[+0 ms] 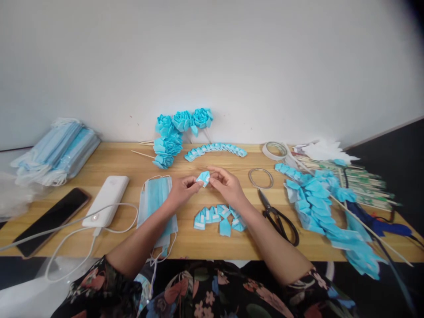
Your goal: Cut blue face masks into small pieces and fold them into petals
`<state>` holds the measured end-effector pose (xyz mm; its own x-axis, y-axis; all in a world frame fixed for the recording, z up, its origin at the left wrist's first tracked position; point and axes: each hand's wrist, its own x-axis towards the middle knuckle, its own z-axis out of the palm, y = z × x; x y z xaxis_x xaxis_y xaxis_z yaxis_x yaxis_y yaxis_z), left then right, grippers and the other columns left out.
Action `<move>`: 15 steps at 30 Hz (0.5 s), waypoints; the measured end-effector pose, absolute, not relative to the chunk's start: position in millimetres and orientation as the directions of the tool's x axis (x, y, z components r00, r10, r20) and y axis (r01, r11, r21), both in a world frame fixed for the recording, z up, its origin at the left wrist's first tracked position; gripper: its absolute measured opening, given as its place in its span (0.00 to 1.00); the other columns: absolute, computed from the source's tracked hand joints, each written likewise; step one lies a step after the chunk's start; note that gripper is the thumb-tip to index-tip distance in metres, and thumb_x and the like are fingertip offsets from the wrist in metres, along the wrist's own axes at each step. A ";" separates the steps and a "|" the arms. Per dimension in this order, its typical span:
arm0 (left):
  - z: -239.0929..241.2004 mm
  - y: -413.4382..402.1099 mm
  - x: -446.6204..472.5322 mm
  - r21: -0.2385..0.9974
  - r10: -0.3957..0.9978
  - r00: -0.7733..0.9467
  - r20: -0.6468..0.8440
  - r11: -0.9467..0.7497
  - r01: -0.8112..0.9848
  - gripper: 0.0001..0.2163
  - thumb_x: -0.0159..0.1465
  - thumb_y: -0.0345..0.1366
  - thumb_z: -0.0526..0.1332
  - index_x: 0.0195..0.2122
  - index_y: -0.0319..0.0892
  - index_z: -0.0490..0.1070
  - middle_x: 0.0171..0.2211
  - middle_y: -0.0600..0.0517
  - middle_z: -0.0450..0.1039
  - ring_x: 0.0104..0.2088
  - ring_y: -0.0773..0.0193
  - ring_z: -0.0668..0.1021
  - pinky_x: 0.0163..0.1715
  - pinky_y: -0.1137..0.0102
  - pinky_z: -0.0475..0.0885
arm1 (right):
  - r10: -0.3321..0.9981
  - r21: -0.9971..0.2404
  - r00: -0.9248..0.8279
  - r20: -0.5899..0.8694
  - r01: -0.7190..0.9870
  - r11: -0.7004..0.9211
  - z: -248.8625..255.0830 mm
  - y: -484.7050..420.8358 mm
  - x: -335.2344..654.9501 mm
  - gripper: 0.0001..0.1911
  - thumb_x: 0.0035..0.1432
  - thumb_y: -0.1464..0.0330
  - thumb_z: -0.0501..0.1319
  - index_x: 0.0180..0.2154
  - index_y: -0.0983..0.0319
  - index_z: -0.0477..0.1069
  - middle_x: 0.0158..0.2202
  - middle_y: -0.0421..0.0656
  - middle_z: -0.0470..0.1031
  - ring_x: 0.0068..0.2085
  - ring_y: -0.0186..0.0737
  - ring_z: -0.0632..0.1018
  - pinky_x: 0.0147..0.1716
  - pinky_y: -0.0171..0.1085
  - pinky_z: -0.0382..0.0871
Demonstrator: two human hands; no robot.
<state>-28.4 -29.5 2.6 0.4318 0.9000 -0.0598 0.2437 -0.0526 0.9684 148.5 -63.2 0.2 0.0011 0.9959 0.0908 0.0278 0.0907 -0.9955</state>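
Between my two hands is a small folded blue petal (203,178), held up over the middle of the table. My left hand (184,189) pinches its left side with thumb and finger. On its right edge, the fingers of my right hand (227,182) are closed. Below my hands lies a group of similar folded petals (212,214) with white strips on them, partly hidden by my right forearm. Behind my hands, an arc of overlapping petals (215,149) rests on the wood. Near my left forearm lies a blue face mask (155,198).
Blue flowers (168,141) on sticks stand by the wall. Stacked masks (59,150), a phone (53,221) and a cabled white power bank (106,199) are left. Rightward lie a tape roll (274,151), a ring (261,178), scissors (278,218) and blue petal strips (314,201).
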 end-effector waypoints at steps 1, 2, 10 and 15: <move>1.8 -29.5 -28.4 0.970 0.893 0.447 -0.059 -0.055 0.238 0.20 0.58 0.53 0.60 0.22 0.40 0.64 0.19 0.58 0.58 0.22 0.71 0.60 0.23 0.73 0.56 | 0.994 -0.993 0.013 0.109 0.045 0.108 -0.7 -62.8 148.6 0.21 0.55 0.64 0.63 0.51 0.60 0.71 0.31 0.38 0.73 0.30 0.33 0.74 0.33 0.34 0.70; 1.2 -29.5 -28.4 0.971 0.886 0.460 -0.056 -0.058 0.230 0.20 0.59 0.53 0.59 0.23 0.40 0.65 0.20 0.57 0.60 0.23 0.71 0.62 0.24 0.73 0.57 | 0.992 -0.990 0.023 0.127 0.062 0.125 -1.4 -62.5 148.7 0.21 0.55 0.64 0.62 0.51 0.60 0.71 0.30 0.37 0.73 0.30 0.33 0.73 0.33 0.34 0.69; 0.8 -28.4 -28.1 0.980 0.881 0.473 -0.029 -0.068 0.187 0.15 0.56 0.47 0.62 0.28 0.39 0.68 0.24 0.56 0.64 0.26 0.70 0.65 0.28 0.73 0.60 | 0.985 -0.972 -0.007 0.170 0.161 0.169 -2.0 -64.0 145.9 0.22 0.55 0.67 0.61 0.53 0.60 0.70 0.28 0.37 0.74 0.30 0.33 0.73 0.32 0.34 0.68; -3.2 -27.9 -27.4 0.981 0.900 0.436 -0.024 -0.063 0.184 0.13 0.56 0.45 0.61 0.26 0.39 0.66 0.23 0.56 0.62 0.26 0.70 0.64 0.28 0.72 0.59 | 0.970 -0.938 0.063 0.234 0.277 0.208 0.6 -67.9 145.8 0.18 0.59 0.66 0.60 0.52 0.59 0.70 0.31 0.39 0.75 0.31 0.35 0.75 0.34 0.35 0.69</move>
